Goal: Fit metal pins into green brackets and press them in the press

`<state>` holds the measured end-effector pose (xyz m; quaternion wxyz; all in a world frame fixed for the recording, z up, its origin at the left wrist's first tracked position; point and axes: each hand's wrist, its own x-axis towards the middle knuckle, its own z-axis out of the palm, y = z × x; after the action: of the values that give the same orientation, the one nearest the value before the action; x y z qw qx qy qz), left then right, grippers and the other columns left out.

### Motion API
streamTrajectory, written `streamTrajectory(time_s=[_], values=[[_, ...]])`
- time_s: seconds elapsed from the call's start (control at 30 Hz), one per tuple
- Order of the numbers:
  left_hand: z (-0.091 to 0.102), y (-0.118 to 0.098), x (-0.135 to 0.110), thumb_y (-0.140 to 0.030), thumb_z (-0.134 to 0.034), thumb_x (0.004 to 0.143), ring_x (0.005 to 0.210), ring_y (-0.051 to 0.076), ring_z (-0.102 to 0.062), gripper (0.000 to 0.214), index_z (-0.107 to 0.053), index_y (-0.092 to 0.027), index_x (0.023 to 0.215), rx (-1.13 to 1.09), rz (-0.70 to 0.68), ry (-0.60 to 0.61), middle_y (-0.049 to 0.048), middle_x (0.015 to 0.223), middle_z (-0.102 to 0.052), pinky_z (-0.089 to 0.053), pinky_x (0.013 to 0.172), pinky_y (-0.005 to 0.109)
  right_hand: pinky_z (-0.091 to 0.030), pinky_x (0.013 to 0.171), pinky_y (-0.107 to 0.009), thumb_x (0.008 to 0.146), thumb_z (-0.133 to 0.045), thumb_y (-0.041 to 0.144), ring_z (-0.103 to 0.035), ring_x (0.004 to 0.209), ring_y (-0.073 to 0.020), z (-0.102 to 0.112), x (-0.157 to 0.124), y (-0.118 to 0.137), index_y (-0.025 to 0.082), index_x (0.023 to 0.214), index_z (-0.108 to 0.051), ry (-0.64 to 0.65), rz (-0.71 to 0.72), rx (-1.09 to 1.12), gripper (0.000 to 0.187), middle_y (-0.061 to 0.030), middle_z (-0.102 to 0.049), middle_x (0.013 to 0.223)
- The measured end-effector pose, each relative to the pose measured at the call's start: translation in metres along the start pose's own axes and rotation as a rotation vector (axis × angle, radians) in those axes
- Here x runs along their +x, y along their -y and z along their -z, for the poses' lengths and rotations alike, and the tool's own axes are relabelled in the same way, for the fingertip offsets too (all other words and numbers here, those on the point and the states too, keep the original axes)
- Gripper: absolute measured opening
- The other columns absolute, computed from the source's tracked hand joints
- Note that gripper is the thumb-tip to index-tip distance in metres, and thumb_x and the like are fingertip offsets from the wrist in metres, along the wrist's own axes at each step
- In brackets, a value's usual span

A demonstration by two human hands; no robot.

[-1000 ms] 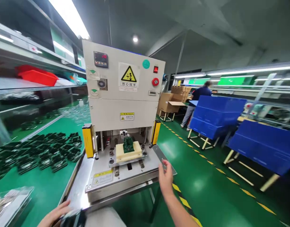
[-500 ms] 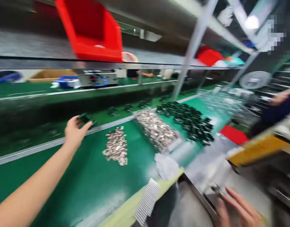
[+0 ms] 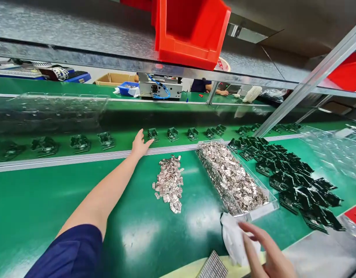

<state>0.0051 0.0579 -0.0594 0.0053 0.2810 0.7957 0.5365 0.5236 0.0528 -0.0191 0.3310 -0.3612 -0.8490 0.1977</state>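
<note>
My left hand (image 3: 141,145) reaches to the back edge of the green work surface. Its thumb and fingers are apart, close to the left side of a small green circuit board (image 3: 152,134) on the belt. The hand grips nothing that I can see. At the lower right my right hand (image 3: 267,251) hovers over a crumpled white cloth (image 3: 233,235), slightly blurred, with thumb and forefinger apart. A pile of small silvery metal pieces (image 3: 169,183) lies between the hands. To its right, a clear tray (image 3: 261,211) is full of similar pieces.
More circuit boards (image 3: 172,134) line the belt. Many dark boards (image 3: 293,173) are heaped beyond the tray. A ridged metallic strip (image 3: 213,266) lies at the front edge. Overhead, a red bin (image 3: 189,50) sits on a shelf; a slanted metal post (image 3: 305,85) stands right. Another person's hand (image 3: 223,93) shows behind.
The view has swung left and steadied. My left hand was at a dark green board and is now open beside one on the belt. My right hand has moved in over the white cloth.
</note>
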Motion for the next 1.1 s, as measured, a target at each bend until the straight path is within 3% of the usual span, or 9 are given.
streamTrajectory(time_s=[0.13, 0.23, 0.33, 0.4, 0.63, 0.77, 0.87, 1.0, 1.1], values=[[0.071, 0.028, -0.028, -0.02, -0.072, 0.072, 0.12, 0.026, -0.054, 0.044, -0.051, -0.018, 0.111, 0.056, -0.009, -0.182, 0.0114, 0.121, -0.051, -0.045, 0.104, 0.045, -0.056, 0.078, -0.029, 0.098, -0.042, 0.028, -0.069, 0.089, -0.0209, -0.077, 0.101, 0.061, 0.023, 0.113, -0.067, 0.318, 0.178, 0.008, 0.03, -0.0066, -0.072, 0.1], [0.111, 0.044, -0.031, -0.017, -0.076, 0.064, 0.122, 0.031, -0.049, 0.052, -0.047, -0.018, 0.107, 0.101, 0.034, -0.281, 0.0108, 0.118, -0.046, -0.04, 0.107, 0.052, -0.051, 0.088, -0.028, 0.098, -0.041, 0.018, -0.066, 0.1, -0.0211, -0.133, 0.177, 0.073, 0.018, 0.121, -0.066, 0.42, 0.15, -0.233, 0.035, -0.0101, -0.069, 0.111], [0.122, 0.053, -0.02, -0.016, -0.08, 0.058, 0.124, 0.031, -0.047, 0.063, -0.043, -0.02, 0.109, 0.127, 0.057, -0.308, 0.0085, 0.118, -0.044, -0.037, 0.109, 0.051, -0.048, 0.091, -0.029, 0.093, -0.047, 0.012, -0.064, 0.103, -0.023, -0.173, 0.225, 0.068, 0.015, 0.123, -0.066, 0.436, 0.174, -0.291, 0.035, -0.0143, -0.065, 0.116], [0.119, 0.056, -0.01, -0.015, -0.081, 0.056, 0.123, 0.03, -0.049, 0.062, -0.043, -0.021, 0.105, 0.145, 0.078, -0.31, 0.0067, 0.116, -0.045, -0.037, 0.108, 0.05, -0.047, 0.09, -0.027, 0.091, -0.05, 0.01, -0.064, 0.102, -0.0222, -0.187, 0.238, 0.061, 0.015, 0.114, -0.07, 0.457, 0.21, -0.316, 0.031, -0.0139, -0.066, 0.111], [0.123, 0.067, 0.004, -0.019, -0.082, 0.058, 0.122, 0.027, -0.052, 0.063, -0.041, -0.02, 0.105, 0.187, 0.151, -0.271, 0.0111, 0.127, -0.046, -0.043, 0.103, 0.044, -0.047, 0.08, -0.027, 0.093, -0.047, 0.016, -0.066, 0.086, -0.0199, -0.175, 0.212, 0.029, 0.016, 0.102, -0.071, 0.457, 0.25, -0.413, 0.025, -0.0096, -0.067, 0.097], [0.134, 0.062, 0.01, -0.019, -0.087, 0.053, 0.128, 0.035, -0.048, 0.084, -0.037, -0.019, 0.121, 0.168, 0.189, -0.199, 0.0173, 0.134, -0.049, -0.039, 0.107, 0.05, -0.048, 0.075, -0.028, 0.094, -0.048, 0.017, -0.067, 0.082, -0.0211, -0.158, 0.191, 0.018, 0.016, 0.1, -0.07, 0.462, 0.275, -0.47, 0.022, -0.01, -0.069, 0.094], [0.14, 0.05, 0.01, -0.023, -0.087, 0.053, 0.125, 0.039, -0.051, 0.084, -0.041, -0.015, 0.122, 0.132, 0.215, -0.171, 0.0191, 0.127, -0.055, -0.04, 0.104, 0.053, -0.048, 0.07, -0.029, 0.093, -0.048, 0.013, -0.067, 0.077, -0.0214, -0.148, 0.18, 0.014, 0.014, 0.097, -0.069, 0.446, 0.27, -0.515, 0.022, -0.012, -0.068, 0.091], [0.141, 0.031, -0.009, -0.022, -0.082, 0.059, 0.132, 0.034, -0.045, 0.07, -0.046, -0.015, 0.118, 0.041, 0.162, -0.213, 0.0161, 0.136, -0.045, -0.041, 0.108, 0.044, -0.047, 0.064, -0.03, 0.091, -0.047, 0.007, -0.066, 0.07, -0.0225, -0.135, 0.168, 0.016, 0.011, 0.087, -0.07, 0.413, 0.258, -0.543, 0.023, -0.013, -0.065, 0.082], [0.131, 0.018, -0.045, -0.02, -0.082, 0.058, 0.123, 0.03, -0.055, 0.067, -0.047, -0.019, 0.115, -0.088, 0.143, -0.185, 0.0144, 0.135, -0.045, -0.048, 0.102, 0.043, -0.049, 0.067, -0.031, 0.095, -0.045, 0.015, -0.067, 0.074, -0.0234, -0.122, 0.158, 0.022, 0.012, 0.085, -0.071, 0.391, 0.266, -0.533, 0.028, -0.0134, -0.065, 0.083]])
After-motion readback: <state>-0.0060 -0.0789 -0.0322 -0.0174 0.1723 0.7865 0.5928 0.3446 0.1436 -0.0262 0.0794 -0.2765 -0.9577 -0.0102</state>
